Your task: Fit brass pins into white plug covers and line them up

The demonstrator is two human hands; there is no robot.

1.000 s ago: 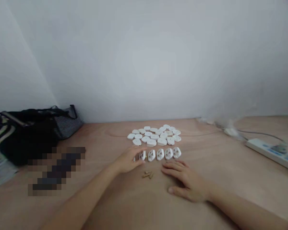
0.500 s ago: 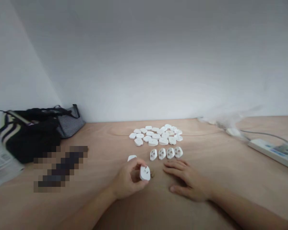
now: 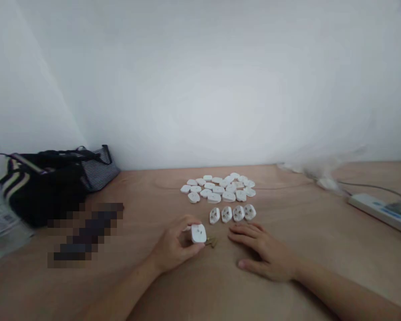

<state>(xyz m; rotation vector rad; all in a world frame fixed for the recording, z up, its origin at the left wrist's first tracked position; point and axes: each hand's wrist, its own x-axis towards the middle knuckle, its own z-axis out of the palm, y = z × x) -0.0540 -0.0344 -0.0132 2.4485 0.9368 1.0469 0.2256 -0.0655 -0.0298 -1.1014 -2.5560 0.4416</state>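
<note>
Between the thumb and fingers of my left hand (image 3: 173, 245) is a white plug housing (image 3: 198, 233), a rounded square piece with small openings in its face. Just right of it, small brass-coloured metal pieces (image 3: 211, 242) lie on the table, partly hidden by the housing and my thumb. My right hand (image 3: 262, 252) rests flat on the table with its fingers stretched out, holding nothing. Ahead of it stands a short row of white plug shells (image 3: 226, 215) with their hollow insides showing.
Behind the row, a group of several white plug covers (image 3: 217, 190) lies on the wooden table (image 3: 147, 196). A black bag (image 3: 50, 191) and a blurred-out dark object (image 3: 90, 232) are at left. A power strip (image 3: 381, 209) and clear plastic (image 3: 324, 171) are at right.
My left hand has tilted the plug housing and moved it slightly left and up, so more of the brass pieces shows. The right hand stays in place.
</note>
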